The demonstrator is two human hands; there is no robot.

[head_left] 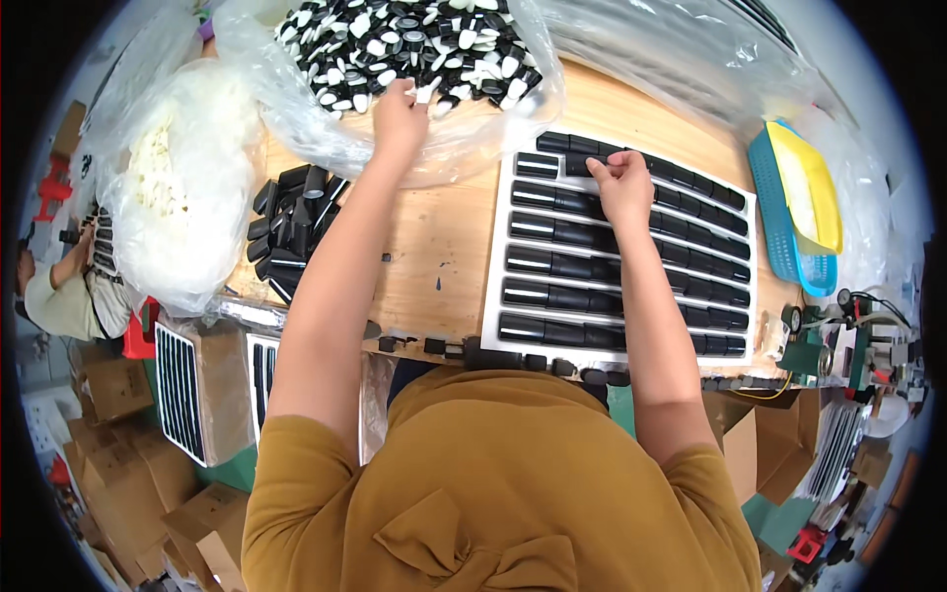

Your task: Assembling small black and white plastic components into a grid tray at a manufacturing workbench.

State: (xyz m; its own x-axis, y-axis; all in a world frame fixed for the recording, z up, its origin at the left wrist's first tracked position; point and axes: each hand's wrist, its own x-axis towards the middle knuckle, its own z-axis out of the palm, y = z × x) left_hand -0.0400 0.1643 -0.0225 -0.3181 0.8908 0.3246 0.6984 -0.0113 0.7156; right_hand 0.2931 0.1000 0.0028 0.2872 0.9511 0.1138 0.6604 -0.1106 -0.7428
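Observation:
My left hand (400,120) reaches to the near edge of a heap of small black-and-white parts (395,44) in a clear plastic bag (469,158). Its fingers are bent together; a white part lies against the fingertips, but what they grip is unclear. Over the upper rows of a white tray (500,222), my right hand (625,189) has thumb and forefinger pinched at a short black cylindrical piece (577,166). Rows of black cylinders (557,234) lie on their sides in the tray. A gap shows in an upper row, left of my right fingers.
Loose black cylinders (296,219) are heaped left of the tray, beside a plastic bag of cream-coloured pieces (163,187). A blue basket (774,212) with a yellow one (809,187) stands at the right. Another person's arm (69,266) shows at far left. Cardboard boxes (123,479) sit below.

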